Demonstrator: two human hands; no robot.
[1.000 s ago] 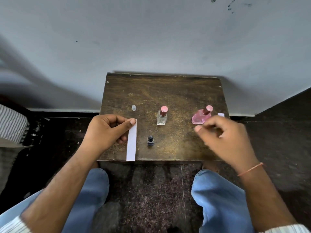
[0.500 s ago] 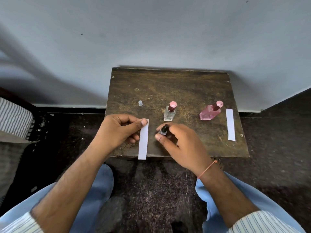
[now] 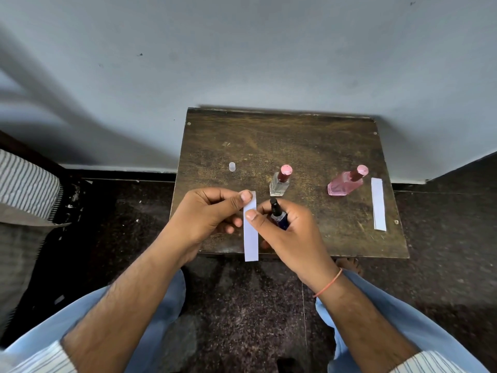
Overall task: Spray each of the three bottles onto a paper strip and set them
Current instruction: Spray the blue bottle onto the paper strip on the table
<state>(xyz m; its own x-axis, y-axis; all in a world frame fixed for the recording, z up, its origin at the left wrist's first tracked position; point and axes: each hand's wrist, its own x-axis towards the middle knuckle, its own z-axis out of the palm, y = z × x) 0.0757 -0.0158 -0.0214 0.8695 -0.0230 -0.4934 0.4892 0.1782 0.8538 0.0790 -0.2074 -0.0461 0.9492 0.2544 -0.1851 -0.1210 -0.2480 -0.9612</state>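
Note:
My left hand [image 3: 207, 214] pinches the top of a white paper strip [image 3: 250, 238], which hangs down past the table's front edge. My right hand [image 3: 290, 232] grips a small dark blue spray bottle [image 3: 278, 215] with a black nozzle, held just right of the strip, thumb touching the paper. A clear glass bottle [image 3: 279, 183] with a pink cap stands upright behind my hands. A pink bottle [image 3: 344, 184] with a pink cap stands further right. A second white paper strip [image 3: 378, 207] lies flat near the table's right edge.
The small dark wooden table [image 3: 295, 146] stands against a grey wall. A small clear cap [image 3: 231, 166] lies on it at the left. My knees in blue trousers sit below the table's front edge. A striped cushion [image 3: 24, 184] is at the far left.
My right hand came from the pink bottle to the small dark bottle, closed on it and lifted it off the table beside the strip. The second strip now lies uncovered at the right.

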